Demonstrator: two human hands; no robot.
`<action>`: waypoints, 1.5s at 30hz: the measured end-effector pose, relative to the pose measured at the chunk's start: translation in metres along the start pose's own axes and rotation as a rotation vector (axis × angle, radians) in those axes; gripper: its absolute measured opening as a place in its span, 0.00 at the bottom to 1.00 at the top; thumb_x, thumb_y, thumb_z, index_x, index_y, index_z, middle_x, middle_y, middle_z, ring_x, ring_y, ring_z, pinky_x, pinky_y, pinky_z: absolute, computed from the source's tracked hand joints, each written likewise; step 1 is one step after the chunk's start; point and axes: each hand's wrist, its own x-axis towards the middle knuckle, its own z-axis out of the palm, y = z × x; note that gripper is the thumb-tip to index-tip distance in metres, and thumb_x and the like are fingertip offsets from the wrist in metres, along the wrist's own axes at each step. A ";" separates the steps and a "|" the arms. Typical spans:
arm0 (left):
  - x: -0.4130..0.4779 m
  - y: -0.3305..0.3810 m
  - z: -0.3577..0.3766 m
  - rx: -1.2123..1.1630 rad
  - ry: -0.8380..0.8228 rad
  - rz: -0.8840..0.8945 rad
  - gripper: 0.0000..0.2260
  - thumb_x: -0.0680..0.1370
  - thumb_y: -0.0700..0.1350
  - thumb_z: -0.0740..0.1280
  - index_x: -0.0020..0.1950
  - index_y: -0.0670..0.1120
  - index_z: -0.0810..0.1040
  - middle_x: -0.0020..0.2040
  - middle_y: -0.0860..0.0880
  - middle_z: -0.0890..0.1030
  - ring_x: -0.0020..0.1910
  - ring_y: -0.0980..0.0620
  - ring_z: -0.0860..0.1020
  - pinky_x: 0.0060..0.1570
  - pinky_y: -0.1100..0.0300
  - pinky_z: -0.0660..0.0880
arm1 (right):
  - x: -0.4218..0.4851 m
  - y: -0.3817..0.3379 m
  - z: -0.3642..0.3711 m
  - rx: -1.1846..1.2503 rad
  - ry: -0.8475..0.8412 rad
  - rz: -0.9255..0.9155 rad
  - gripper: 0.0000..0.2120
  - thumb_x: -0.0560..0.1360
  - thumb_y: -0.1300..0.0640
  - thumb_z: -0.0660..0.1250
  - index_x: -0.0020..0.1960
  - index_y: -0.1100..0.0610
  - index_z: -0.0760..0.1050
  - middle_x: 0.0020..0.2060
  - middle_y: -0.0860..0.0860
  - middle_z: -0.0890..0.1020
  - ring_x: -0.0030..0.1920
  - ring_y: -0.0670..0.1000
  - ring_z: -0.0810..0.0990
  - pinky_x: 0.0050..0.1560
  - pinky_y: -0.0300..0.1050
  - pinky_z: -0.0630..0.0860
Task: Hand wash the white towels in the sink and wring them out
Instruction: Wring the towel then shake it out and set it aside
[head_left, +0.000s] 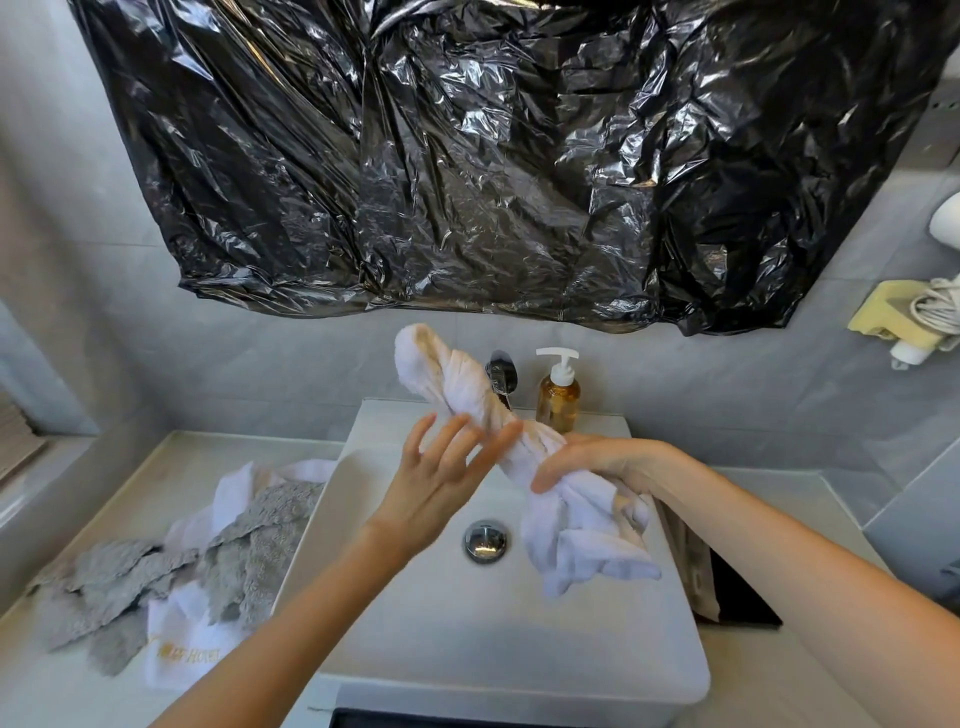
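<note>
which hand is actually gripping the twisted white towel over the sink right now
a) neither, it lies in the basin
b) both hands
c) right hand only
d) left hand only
c: the right hand curls round the twisted white towel above the sink, while the left hand is spread with straight fingers against it, with no grip.
</note>
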 end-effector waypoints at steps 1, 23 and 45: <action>0.006 -0.006 0.002 0.135 0.056 0.077 0.22 0.75 0.38 0.66 0.69 0.49 0.69 0.67 0.46 0.63 0.73 0.46 0.60 0.75 0.51 0.52 | 0.001 -0.004 0.001 -0.033 -0.041 -0.017 0.31 0.61 0.49 0.78 0.61 0.55 0.74 0.54 0.55 0.82 0.56 0.55 0.81 0.59 0.51 0.77; 0.015 0.043 0.007 -0.512 -0.935 -0.767 0.06 0.70 0.46 0.65 0.37 0.47 0.70 0.38 0.47 0.80 0.38 0.44 0.76 0.35 0.60 0.66 | 0.038 0.025 0.039 -1.536 0.777 -0.587 0.32 0.46 0.59 0.79 0.49 0.52 0.73 0.32 0.51 0.78 0.32 0.54 0.78 0.28 0.43 0.67; 0.041 0.058 0.024 -1.392 -1.036 -1.532 0.09 0.60 0.42 0.70 0.38 0.42 0.77 0.32 0.47 0.77 0.31 0.50 0.76 0.35 0.61 0.72 | 0.076 0.077 0.011 -0.937 1.129 -0.971 0.13 0.64 0.57 0.70 0.48 0.54 0.80 0.45 0.50 0.82 0.46 0.54 0.80 0.43 0.48 0.72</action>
